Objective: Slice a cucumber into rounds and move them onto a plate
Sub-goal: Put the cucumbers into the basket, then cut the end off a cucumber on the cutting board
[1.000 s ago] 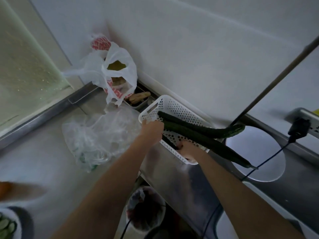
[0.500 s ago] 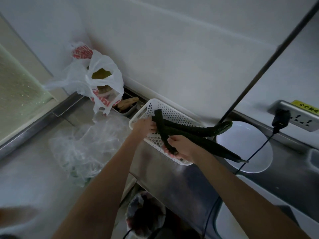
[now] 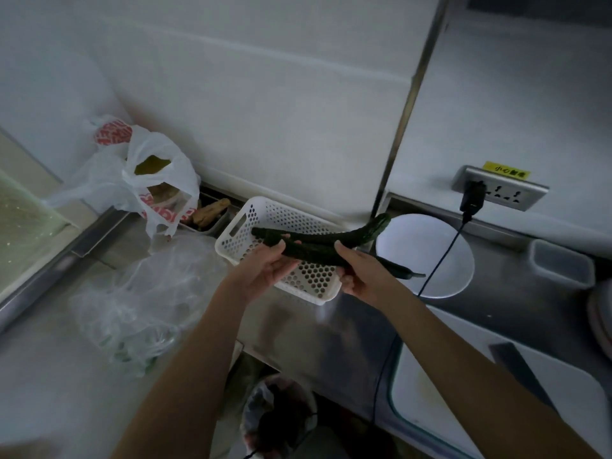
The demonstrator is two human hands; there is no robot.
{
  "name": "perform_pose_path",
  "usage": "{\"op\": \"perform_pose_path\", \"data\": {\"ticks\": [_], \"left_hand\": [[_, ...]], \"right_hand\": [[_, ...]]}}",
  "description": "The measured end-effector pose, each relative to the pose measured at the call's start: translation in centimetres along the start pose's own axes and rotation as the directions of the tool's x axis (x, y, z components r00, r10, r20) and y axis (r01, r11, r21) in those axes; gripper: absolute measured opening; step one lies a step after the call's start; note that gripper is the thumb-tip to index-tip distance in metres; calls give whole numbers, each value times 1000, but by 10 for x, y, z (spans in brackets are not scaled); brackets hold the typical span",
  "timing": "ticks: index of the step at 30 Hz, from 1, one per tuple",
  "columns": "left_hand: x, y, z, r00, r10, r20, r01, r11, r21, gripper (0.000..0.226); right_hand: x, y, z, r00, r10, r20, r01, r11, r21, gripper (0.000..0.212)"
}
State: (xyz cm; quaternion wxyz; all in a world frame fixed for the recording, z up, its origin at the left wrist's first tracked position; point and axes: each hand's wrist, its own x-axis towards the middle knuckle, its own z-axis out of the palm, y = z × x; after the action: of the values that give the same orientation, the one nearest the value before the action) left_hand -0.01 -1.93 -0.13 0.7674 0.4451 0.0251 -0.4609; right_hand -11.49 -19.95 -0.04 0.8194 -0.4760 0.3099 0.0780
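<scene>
A long dark green cucumber [image 3: 314, 251] is held level above the white perforated basket [image 3: 251, 220]. My left hand [image 3: 265, 270] grips its left end from below, and my right hand [image 3: 359, 276] grips it further right. A second, curved cucumber [image 3: 351, 235] lies behind it across the basket rim. The tip of another cucumber [image 3: 400, 270] sticks out over the white plate [image 3: 443, 270] to the right. A white cutting board [image 3: 440, 399] with a dark knife [image 3: 523, 369] on it lies at the lower right.
A white shopping bag [image 3: 142, 180] stands in the corner, a crumpled clear bag [image 3: 142, 303] lies on the counter. A black cable [image 3: 440, 260] runs from the wall socket [image 3: 500, 193] across the plate. A clear container [image 3: 559, 263] sits far right, a bin [image 3: 278, 419] below.
My right hand lifted one cucumber out of the basket and turned it level. My left hand let go of the basket rim and took the cucumber's left end.
</scene>
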Motion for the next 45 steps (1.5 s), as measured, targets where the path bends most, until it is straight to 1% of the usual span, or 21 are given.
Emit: {"op": "perform_pose_path", "data": {"ticks": [2, 5, 7, 9, 12, 14, 16, 17, 19, 20, 21, 22, 23, 24, 26, 28, 30, 34, 36, 39, 45], "left_hand": [[-4, -14, 10, 996, 20, 87, -20, 1000, -4, 62], [-7, -34, 30, 986, -36, 161, 18, 994, 112, 75], [-9, -42, 49, 977, -115, 178, 76, 974, 215, 63], [-9, -47, 70, 957, -219, 190, 157, 942, 297, 40], [0, -58, 104, 893, -378, 243, 229, 848, 479, 31], [8, -77, 131, 855, -458, 243, 125, 638, 760, 26], [18, -106, 159, 841, -501, 206, -62, 289, 955, 26], [24, -123, 171, 826, -526, 204, -183, 92, 979, 25], [28, -156, 186, 824, -529, 202, -390, -271, 880, 23], [28, -168, 190, 838, -499, 219, -445, -394, 804, 22], [29, -179, 190, 848, -471, 244, -468, -449, 761, 22], [30, -188, 189, 853, -448, 269, -477, -457, 750, 23], [32, -197, 188, 855, -428, 294, -484, -452, 749, 24], [34, -206, 186, 855, -408, 320, -496, -459, 738, 24], [36, -224, 182, 850, -372, 373, -524, -523, 672, 25], [36, -239, 181, 833, -349, 430, -552, -592, 588, 26], [36, -250, 179, 833, -344, 434, -544, -654, 526, 26], [36, -269, 172, 855, -339, 392, -497, -750, 435, 26], [34, -272, 170, 852, -323, 411, -496, -748, 441, 28], [32, -271, 172, 817, -332, 472, -552, -689, 470, 42], [25, -270, 171, 778, -341, 527, -596, -667, 447, 31]], "right_hand": [[-14, -1, -16, 996, -50, -76, 55, 997, 56, 30], [-38, -1, -41, 967, -135, -217, 131, 991, -36, 39], [-52, 1, -61, 938, -166, -305, 146, 985, -88, 40], [-66, 4, -83, 917, -172, -361, 150, 985, -86, 42], [-88, 10, -115, 885, -175, -432, 144, 984, -103, 45], [-102, 19, -134, 853, -144, -501, 109, 989, -100, 43], [-114, 30, -150, 834, -92, -544, 62, 995, -74, 41], [-119, 37, -159, 829, -55, -557, 34, 998, -48, 43], [-128, 50, -174, 811, 14, -584, -4, 1000, 19, 48], [-132, 56, -181, 801, 46, -596, -3, 997, 73, 50], [-136, 62, -190, 786, 72, -614, 5, 992, 123, 48], [-142, 70, -199, 756, 61, -651, 20, 993, 116, 43], [-149, 80, -210, 698, 4, -716, 13, 1000, 18, 35], [-160, 91, -220, 620, -95, -779, -37, 988, -150, 27], [-186, 117, -237, 499, -291, -816, -205, 876, -437, 24], [-208, 142, -246, 464, -331, -821, -344, 787, -512, 34], [-221, 161, -249, 467, -322, -824, -503, 669, -547, 47], [-226, 186, -253, 514, -268, -815, -640, 512, -573, 64], [-223, 192, -256, 531, -240, -813, -697, 422, -579, 69], [-220, 193, -259, 546, -308, -779, -708, 329, -625, 62], [-226, 197, -258, 628, -359, -690, -699, 129, -704, 56]]}}
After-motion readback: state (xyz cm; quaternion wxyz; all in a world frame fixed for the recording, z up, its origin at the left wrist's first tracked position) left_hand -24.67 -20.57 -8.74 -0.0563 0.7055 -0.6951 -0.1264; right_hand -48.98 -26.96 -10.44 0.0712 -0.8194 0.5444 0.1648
